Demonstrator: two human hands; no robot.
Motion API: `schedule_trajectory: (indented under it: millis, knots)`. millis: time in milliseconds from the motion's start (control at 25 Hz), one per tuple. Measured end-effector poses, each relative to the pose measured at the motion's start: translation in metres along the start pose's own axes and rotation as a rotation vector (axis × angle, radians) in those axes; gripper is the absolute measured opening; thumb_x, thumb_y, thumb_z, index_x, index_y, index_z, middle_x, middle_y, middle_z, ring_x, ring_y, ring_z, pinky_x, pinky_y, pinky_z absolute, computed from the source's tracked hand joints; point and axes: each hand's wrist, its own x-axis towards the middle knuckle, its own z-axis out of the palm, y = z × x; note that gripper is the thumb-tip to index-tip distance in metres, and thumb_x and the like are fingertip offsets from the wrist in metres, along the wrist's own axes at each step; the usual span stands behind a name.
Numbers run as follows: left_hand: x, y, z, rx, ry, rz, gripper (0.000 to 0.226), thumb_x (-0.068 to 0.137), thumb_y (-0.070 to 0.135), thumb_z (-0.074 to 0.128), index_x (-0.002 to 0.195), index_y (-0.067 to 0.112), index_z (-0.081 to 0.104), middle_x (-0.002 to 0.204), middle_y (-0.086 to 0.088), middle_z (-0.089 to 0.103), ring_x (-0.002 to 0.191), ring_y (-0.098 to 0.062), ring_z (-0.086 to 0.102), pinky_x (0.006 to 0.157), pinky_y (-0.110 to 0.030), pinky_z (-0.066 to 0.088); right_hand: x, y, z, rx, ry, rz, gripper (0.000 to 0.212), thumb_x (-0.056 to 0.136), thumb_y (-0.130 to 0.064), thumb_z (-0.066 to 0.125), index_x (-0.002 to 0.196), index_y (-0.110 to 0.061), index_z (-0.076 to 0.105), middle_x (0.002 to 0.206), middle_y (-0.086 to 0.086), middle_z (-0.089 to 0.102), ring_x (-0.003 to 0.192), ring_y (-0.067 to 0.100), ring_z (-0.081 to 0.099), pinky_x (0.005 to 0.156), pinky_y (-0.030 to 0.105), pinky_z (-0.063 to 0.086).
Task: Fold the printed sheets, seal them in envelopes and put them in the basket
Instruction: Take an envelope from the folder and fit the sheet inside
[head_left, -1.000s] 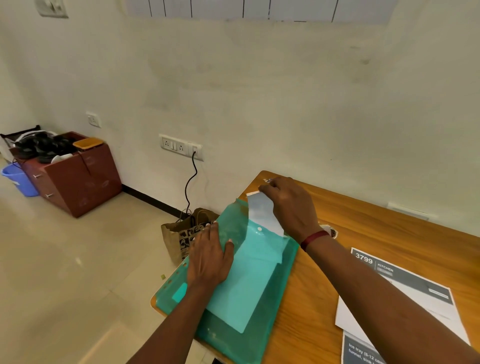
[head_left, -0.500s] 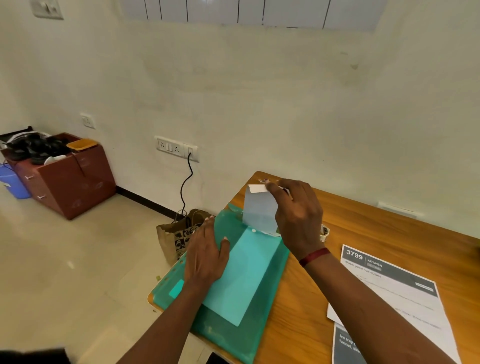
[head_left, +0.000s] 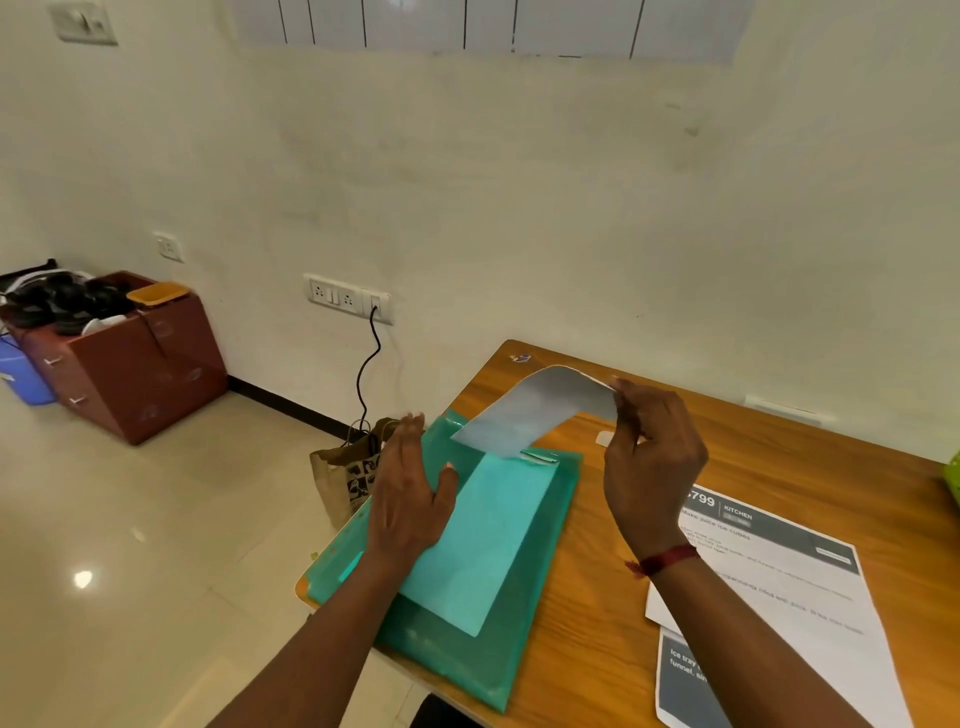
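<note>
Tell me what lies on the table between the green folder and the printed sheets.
In the head view only bare wood of the table lies between the green folder and the printed sheets; the right hand, pinching an envelope, hangs above that strip.

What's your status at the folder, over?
Left hand flat on green folder. Right hand pinches pale paper, curled up, lower end at folder mouth. Printed sheets lie clear to the right.

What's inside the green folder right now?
A pale rectangular stack shows through the translucent green folder; how many pieces I cannot tell. One white piece is partly out at its top, pinched by the right hand. The left hand covers the folder's left side.
</note>
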Motion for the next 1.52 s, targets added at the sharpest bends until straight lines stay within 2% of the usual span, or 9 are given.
schedule_trajectory:
  millis: [200, 360, 520, 680, 880, 1040, 1200, 1320, 1520]
  knots:
    - [0.01, 0.019, 0.005, -0.018, -0.006, 0.122, 0.07, 0.088, 0.043, 0.046, 0.15, 0.016, 0.027, 0.154, -0.01, 0.035, 0.141, -0.026, 0.035, 0.108, -0.055, 0.04, -0.005, 0.004, -0.023, 0.138, 0.042, 0.322, 0.019, 0.091, -0.008, 0.064, 0.108, -0.012, 0.07, 0.1, -0.004, 0.066, 0.09, 0.002, 0.059, 0.073, 0.006, 0.047]
    - [0.01, 0.04, 0.015, 0.004, -0.009, 0.266, 0.079, 0.085, 0.046, 0.055, 0.151, 0.013, 0.027, 0.158, -0.009, 0.029, 0.144, -0.026, 0.031, 0.109, -0.055, 0.037, -0.007, 0.008, -0.043, 0.191, 0.036, 0.538, 0.021, 0.092, -0.014, 0.064, 0.113, -0.014, 0.069, 0.106, -0.004, 0.068, 0.097, 0.011, 0.063, 0.077, 0.017, 0.051]
    - [0.005, 0.071, 0.024, 0.089, -0.071, 0.489, 0.095, 0.08, 0.055, 0.063, 0.153, 0.013, 0.019, 0.162, -0.011, 0.017, 0.15, -0.027, 0.015, 0.119, -0.057, 0.018, -0.01, 0.01, -0.066, 0.311, 0.029, 0.742, 0.025, 0.091, -0.018, 0.065, 0.116, -0.022, 0.066, 0.104, -0.012, 0.066, 0.1, 0.007, 0.064, 0.075, 0.02, 0.053]
    - [-0.006, 0.107, 0.032, 0.221, -0.14, 0.713, 0.11, 0.073, 0.069, 0.061, 0.155, 0.016, 0.011, 0.163, -0.015, 0.008, 0.151, -0.031, 0.002, 0.119, -0.059, 0.004, -0.027, 0.028, -0.093, 0.465, -0.032, 0.986, 0.029, 0.091, -0.016, 0.063, 0.119, -0.021, 0.064, 0.111, -0.007, 0.07, 0.101, 0.012, 0.067, 0.076, 0.029, 0.06]
    - [-0.034, 0.143, 0.063, 0.3, -0.336, 0.806, 0.114, 0.069, 0.073, 0.063, 0.155, 0.025, 0.006, 0.16, -0.013, 0.015, 0.15, -0.034, 0.008, 0.118, -0.061, -0.006, -0.054, 0.053, -0.133, 0.648, -0.039, 1.25, 0.034, 0.089, -0.011, 0.064, 0.122, -0.02, 0.061, 0.115, 0.003, 0.071, 0.104, 0.024, 0.068, 0.078, 0.045, 0.06]
    - [-0.061, 0.16, 0.093, 0.306, -0.5, 0.747, 0.117, 0.07, 0.071, 0.062, 0.152, 0.034, -0.013, 0.162, -0.008, -0.001, 0.149, -0.034, -0.006, 0.114, -0.056, -0.023, -0.075, 0.071, -0.157, 0.694, 0.016, 1.33, 0.032, 0.089, -0.008, 0.062, 0.118, -0.023, 0.063, 0.118, 0.005, 0.069, 0.11, 0.027, 0.065, 0.084, 0.05, 0.057]
    - [-0.078, 0.175, 0.113, 0.305, -0.568, 0.74, 0.114, 0.069, 0.07, 0.062, 0.152, 0.032, -0.005, 0.158, -0.009, 0.017, 0.147, -0.031, 0.013, 0.114, -0.057, -0.022, -0.085, 0.085, -0.173, 0.708, 0.012, 1.338, 0.032, 0.09, -0.008, 0.061, 0.119, -0.02, 0.064, 0.117, 0.005, 0.07, 0.111, 0.026, 0.065, 0.083, 0.047, 0.058]
    - [-0.086, 0.179, 0.125, 0.262, -0.569, 0.712, 0.113, 0.067, 0.07, 0.063, 0.152, 0.031, -0.001, 0.155, -0.008, 0.02, 0.146, -0.028, 0.016, 0.113, -0.054, -0.024, -0.087, 0.091, -0.18, 0.715, -0.016, 1.313, 0.031, 0.091, -0.007, 0.059, 0.121, -0.016, 0.063, 0.115, 0.004, 0.071, 0.105, 0.022, 0.068, 0.078, 0.041, 0.06]
    - [-0.097, 0.168, 0.138, 0.18, -0.449, 0.674, 0.109, 0.063, 0.07, 0.068, 0.151, 0.025, 0.021, 0.146, -0.012, 0.039, 0.136, -0.029, 0.037, 0.118, -0.057, 0.001, -0.096, 0.089, -0.179, 0.605, -0.081, 1.215, 0.046, 0.082, -0.005, 0.072, 0.123, -0.023, 0.061, 0.115, 0.0, 0.071, 0.101, 0.019, 0.07, 0.072, 0.035, 0.06]
